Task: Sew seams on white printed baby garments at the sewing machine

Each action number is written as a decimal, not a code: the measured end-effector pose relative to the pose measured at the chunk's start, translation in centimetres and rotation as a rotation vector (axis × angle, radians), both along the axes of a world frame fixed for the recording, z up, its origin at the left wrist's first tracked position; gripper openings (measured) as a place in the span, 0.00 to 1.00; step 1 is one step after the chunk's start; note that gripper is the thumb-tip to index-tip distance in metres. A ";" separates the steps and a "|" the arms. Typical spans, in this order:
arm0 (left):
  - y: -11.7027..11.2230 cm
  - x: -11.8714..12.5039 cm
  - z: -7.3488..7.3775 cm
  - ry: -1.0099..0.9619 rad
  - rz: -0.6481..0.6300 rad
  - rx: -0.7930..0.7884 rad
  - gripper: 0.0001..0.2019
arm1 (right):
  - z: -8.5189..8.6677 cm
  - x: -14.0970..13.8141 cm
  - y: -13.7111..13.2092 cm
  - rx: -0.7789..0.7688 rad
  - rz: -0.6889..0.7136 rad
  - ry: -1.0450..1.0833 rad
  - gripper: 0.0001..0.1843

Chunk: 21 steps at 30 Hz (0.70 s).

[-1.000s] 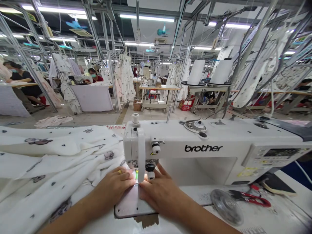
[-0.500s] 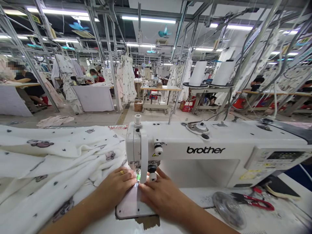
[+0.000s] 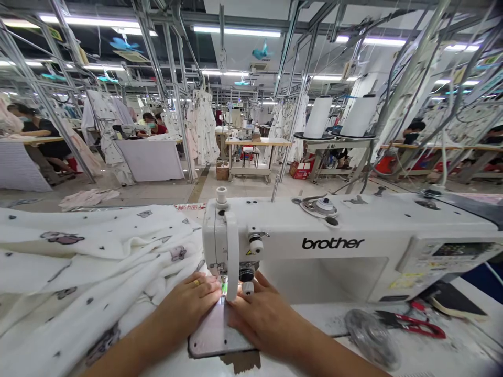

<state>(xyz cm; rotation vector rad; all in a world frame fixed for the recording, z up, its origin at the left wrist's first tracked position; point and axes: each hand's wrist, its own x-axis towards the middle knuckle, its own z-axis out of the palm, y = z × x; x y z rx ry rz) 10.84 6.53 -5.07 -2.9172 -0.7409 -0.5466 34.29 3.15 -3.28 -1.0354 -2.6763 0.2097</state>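
A white Brother sewing machine (image 3: 334, 243) stands in front of me, its needle head at the left end. My left hand (image 3: 188, 306), with a ring on one finger, lies on the white printed fabric (image 3: 78, 272) just left of the needle, fingers curled down and pressed together. My right hand (image 3: 261, 317) rests on the bed right of the needle, fingertips meeting the left hand's at the presser foot. What lies under the fingertips is hidden. A pale plate (image 3: 212, 335) shows between my wrists.
Red-handled snips (image 3: 412, 324) and a clear round disc (image 3: 369, 340) lie on the table at the right. Two white thread cones (image 3: 338, 116) stand behind the machine. Other people sit at tables at the far left, among hanging garments and metal racks.
Both hands stay at the needle. The view has drifted slightly, so machine and hands sit a little further right and lower.
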 end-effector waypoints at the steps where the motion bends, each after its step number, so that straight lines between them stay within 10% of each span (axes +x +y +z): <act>1: 0.0 0.0 0.0 0.015 0.003 -0.014 0.11 | 0.0 0.0 0.0 0.001 -0.004 -0.003 0.11; 21: -0.4 -0.4 0.5 -0.008 -0.050 0.115 0.16 | -0.4 -0.3 -0.1 0.091 -0.045 -0.056 0.11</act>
